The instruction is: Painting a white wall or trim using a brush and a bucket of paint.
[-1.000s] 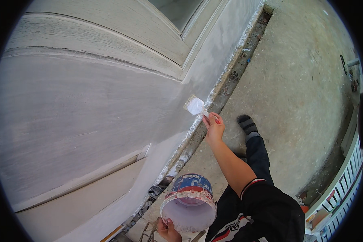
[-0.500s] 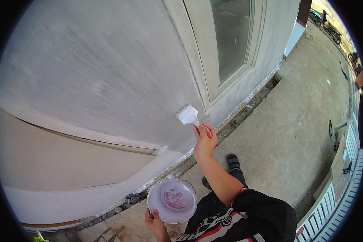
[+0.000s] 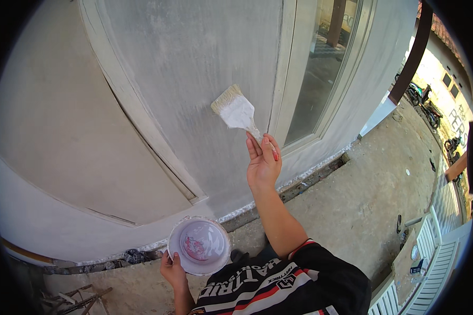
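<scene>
My right hand (image 3: 264, 163) is closed around the handle of a wide paintbrush (image 3: 237, 111), held out in front of the grey wall (image 3: 194, 58). White paint coats the brush head, and its pale bristles point up and left, at or very near the wall; contact cannot be made out. Lower down, my left hand (image 3: 174, 270) grips the rim of a round white paint tub (image 3: 215, 257), fingers at its left side. Inside the tub are a pinkish patch and some pale, wet-looking paint. The wall shows streaky, uneven grey-white strokes.
A framed window (image 3: 320, 79) stands right of the brush; a pale door panel (image 3: 89, 131) is at left. A narrow trench (image 3: 315, 178) follows the wall's foot. White slatted furniture (image 3: 431, 278) lies at lower right, wooden pieces (image 3: 84, 302) at lower left, and motorbikes (image 3: 428, 107) farther off.
My right hand has raised the brush higher along the wall, and its bristles now show more fully. The head view has shifted, and the tub appears further left.
</scene>
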A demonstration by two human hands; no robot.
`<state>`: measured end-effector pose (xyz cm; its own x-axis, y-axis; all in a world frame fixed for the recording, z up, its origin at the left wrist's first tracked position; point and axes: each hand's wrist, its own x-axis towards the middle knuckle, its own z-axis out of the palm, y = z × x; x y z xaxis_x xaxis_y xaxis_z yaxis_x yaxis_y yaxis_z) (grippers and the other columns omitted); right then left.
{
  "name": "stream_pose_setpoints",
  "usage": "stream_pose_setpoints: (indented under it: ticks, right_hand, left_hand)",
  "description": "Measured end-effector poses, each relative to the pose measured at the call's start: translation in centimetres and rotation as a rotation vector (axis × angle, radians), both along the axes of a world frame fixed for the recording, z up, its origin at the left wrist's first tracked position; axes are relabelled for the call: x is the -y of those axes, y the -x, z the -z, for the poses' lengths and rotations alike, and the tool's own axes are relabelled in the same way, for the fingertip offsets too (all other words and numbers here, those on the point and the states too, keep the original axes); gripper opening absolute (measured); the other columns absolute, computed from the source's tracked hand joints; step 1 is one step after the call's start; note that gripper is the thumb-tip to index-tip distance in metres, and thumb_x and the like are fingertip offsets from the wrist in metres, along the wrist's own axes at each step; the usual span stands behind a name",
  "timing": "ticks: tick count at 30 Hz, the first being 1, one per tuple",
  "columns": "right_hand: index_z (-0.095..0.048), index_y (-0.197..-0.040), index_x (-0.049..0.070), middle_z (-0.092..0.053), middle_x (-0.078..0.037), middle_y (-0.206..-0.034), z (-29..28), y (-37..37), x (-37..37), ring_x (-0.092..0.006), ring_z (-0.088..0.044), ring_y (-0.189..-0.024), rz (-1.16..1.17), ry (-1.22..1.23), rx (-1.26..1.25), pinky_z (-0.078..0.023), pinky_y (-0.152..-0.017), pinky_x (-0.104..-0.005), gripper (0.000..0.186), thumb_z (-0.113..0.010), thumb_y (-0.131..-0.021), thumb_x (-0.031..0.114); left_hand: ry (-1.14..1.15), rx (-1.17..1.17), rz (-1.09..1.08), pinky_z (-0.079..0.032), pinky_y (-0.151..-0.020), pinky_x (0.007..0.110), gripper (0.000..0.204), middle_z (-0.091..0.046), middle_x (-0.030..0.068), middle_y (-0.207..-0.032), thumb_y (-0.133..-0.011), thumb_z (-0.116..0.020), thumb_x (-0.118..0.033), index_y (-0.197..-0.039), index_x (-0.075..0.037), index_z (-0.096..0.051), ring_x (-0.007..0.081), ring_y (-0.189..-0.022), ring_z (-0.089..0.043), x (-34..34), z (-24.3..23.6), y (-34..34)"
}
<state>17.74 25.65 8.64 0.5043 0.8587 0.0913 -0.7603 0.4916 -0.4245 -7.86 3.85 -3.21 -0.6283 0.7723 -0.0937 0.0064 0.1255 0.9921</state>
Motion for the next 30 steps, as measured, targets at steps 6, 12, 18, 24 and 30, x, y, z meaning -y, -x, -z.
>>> stream_pose_setpoints:
  ticks: [6,12,18,24,30]
  right_hand:
    - [-0.045,-0.108,-0.003,-0.056,-0.015,-0.101,9.4,0.9,1.5,-0.0329,-0.060,-0.098,0.027,0.186,-0.004,-0.053,-0.083,-0.0379,0.024,-0.053,-0.089,0.010]
    - [-0.048,-0.106,-0.003,-0.055,-0.015,-0.100,20.3,-0.4,3.0,-0.0297,-0.061,-0.092,0.075,0.524,-0.064,-0.053,-0.080,-0.0368,0.022,-0.056,-0.087,0.006]
    - [-0.049,-0.100,-0.003,-0.053,-0.013,-0.093,22.5,0.2,3.1,-0.0262,-0.061,-0.080,0.127,0.714,-0.041,-0.054,-0.077,-0.0357,0.018,-0.055,-0.084,0.003]
    - [-0.050,-0.096,-0.005,-0.052,-0.012,-0.093,10.4,0.1,2.0,-0.0244,-0.059,-0.084,0.100,0.549,-0.038,-0.055,-0.075,-0.0335,0.016,-0.055,-0.081,0.001]
    - [-0.048,-0.098,-0.006,-0.051,-0.014,-0.095,-6.0,-1.3,3.7,-0.0261,-0.059,-0.087,0.116,0.252,-0.018,-0.052,-0.084,-0.0361,0.018,-0.052,-0.083,0.002]
  left_hand:
    - [0.007,-0.020,0.000,-0.045,-0.078,0.026,0.029,-0.063,0.0143,-0.098,-0.082,-0.054,0.005,-0.111,0.011,-0.053,0.0162,-0.087,-0.059,0.6,-0.1,1.8]
    - [0.029,-0.110,0.047,-0.045,-0.078,0.026,0.029,-0.063,0.0147,-0.098,-0.082,-0.054,0.006,-0.110,0.011,-0.053,0.0162,-0.086,-0.060,0.9,-0.7,2.2]
    - [-0.014,-0.099,0.040,-0.045,-0.078,0.026,0.029,-0.063,0.0143,-0.098,-0.082,-0.054,0.006,-0.110,0.011,-0.053,0.0162,-0.086,-0.060,1.3,-0.9,2.0]
    - [-0.031,-0.048,0.018,-0.045,-0.078,0.026,0.028,-0.063,0.0143,-0.097,-0.082,-0.054,0.005,-0.109,0.011,-0.054,0.0161,-0.085,-0.060,1.6,-0.3,2.5]
    - [-0.017,-0.018,0.018,-0.045,-0.078,0.027,0.026,-0.064,0.0138,-0.097,-0.082,-0.055,0.005,-0.107,0.010,-0.056,0.0164,-0.085,-0.060,1.2,0.7,2.7]
